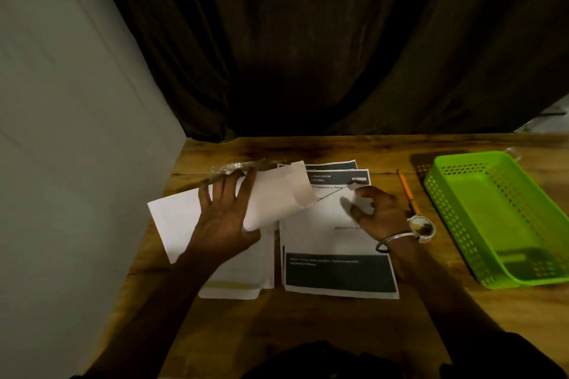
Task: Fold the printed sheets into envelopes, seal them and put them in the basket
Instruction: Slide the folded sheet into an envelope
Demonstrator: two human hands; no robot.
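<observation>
My left hand [223,215] lies over a white envelope [277,200], fingers spread on top and thumb curled at its lower edge, holding it tilted above the table. The envelope's flap [303,186] stands open at its right end. My right hand [380,212] hovers over the stack of printed sheets [338,274], fingers curled and pinching a small white scrap of paper [365,204]. More white envelopes [237,281] are stacked below my left hand. The green perforated basket [462,169] stands at the right with nothing visible in it.
An orange pencil [406,191] lies between the sheets and the basket. A clear tape roll [423,229] sits by my right wrist. Crumpled clear plastic [234,167] lies behind the envelope. A grey wall borders the wooden table [308,332] on the left; a dark curtain hangs behind.
</observation>
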